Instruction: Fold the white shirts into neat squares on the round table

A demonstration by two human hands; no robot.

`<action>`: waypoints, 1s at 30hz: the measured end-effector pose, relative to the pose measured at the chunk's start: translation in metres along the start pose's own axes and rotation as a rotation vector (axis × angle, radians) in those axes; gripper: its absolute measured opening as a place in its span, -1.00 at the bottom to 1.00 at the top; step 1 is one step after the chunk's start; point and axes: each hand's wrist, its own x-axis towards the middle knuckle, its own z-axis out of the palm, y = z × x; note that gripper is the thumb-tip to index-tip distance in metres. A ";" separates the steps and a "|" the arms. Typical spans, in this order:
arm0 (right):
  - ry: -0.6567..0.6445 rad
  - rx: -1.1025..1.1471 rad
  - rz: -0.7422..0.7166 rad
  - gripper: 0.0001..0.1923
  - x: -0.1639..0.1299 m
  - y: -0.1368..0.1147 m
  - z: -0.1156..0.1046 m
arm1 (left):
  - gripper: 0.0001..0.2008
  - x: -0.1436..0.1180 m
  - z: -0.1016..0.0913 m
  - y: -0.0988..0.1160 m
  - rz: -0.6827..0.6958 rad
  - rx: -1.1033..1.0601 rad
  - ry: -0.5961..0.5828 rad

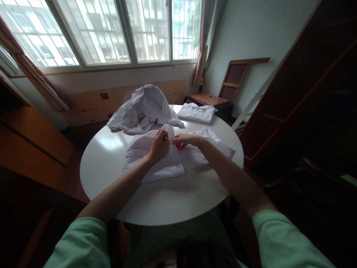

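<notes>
White and glossy, the round surface [156, 201] takes up the middle of the room under the barred window [106, 31], with dark wooden furniture to either side and a folded wooden chair [235, 80] leaning at the far right wall. On it lie three lots of white cloth. The largest is a crumpled heap of white garment [141, 108] at the far left, unsorted and puffed up. Far right of it sits a folded white shirt [197, 112], flat and squared off, well apart from the hands.

Nearest the person is the white shirt [164, 163], spread across the middle of the surface, its right part trailing toward the right edge. Both hands meet over its upper middle. The left hand [158, 144] is curled, fingers drawn in and pinching a raised bit of cloth; the right hand [182, 140] comes in from the right, fingertips pressed together on the same spot, just beside the left. Whether they work a button or merely a seam is too small to tell.

I would judge that the step in hand is fastening or straightening the shirt's front near the collar before it is folded. The next move seems to call for both pinches holding the edges aligned, then smoothing the cloth flat so a fold falls square like the finished one.
</notes>
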 end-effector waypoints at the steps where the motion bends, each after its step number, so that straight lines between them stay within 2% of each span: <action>1: -0.004 -0.015 -0.001 -0.95 -0.003 -0.002 0.000 | -0.79 0.000 0.000 0.001 0.002 0.003 0.019; 6: -0.053 -0.107 0.046 -0.93 -0.014 -0.006 0.001 | -0.77 0.001 -0.002 0.004 0.013 0.026 0.071; 9: -0.086 0.016 0.009 -0.93 -0.014 -0.005 0.001 | -0.77 0.001 -0.004 0.006 0.035 0.023 0.078; 12: -0.046 0.116 -0.051 -0.95 -0.013 -0.004 0.000 | -0.77 0.001 -0.004 0.008 0.036 0.024 0.073; 18: -0.019 -0.152 -0.032 -0.81 -0.012 -0.003 -0.002 | -0.77 0.000 -0.003 0.009 0.047 0.035 0.055; 22: -0.113 -0.193 -0.041 -0.74 -0.012 -0.002 0.002 | -0.77 0.000 -0.003 0.008 0.044 0.046 0.041; 24: -0.118 -0.153 -0.007 -0.76 -0.010 -0.003 0.003 | -0.77 0.000 -0.003 0.007 0.050 0.053 0.042; 28: 0.051 0.052 -0.020 -0.86 -0.007 -0.002 0.001 | -0.77 -0.001 -0.003 0.007 0.071 0.069 0.060; 30: 0.023 0.224 -0.084 -0.88 -0.004 0.000 0.001 | -0.77 -0.001 -0.003 0.007 0.077 0.078 0.068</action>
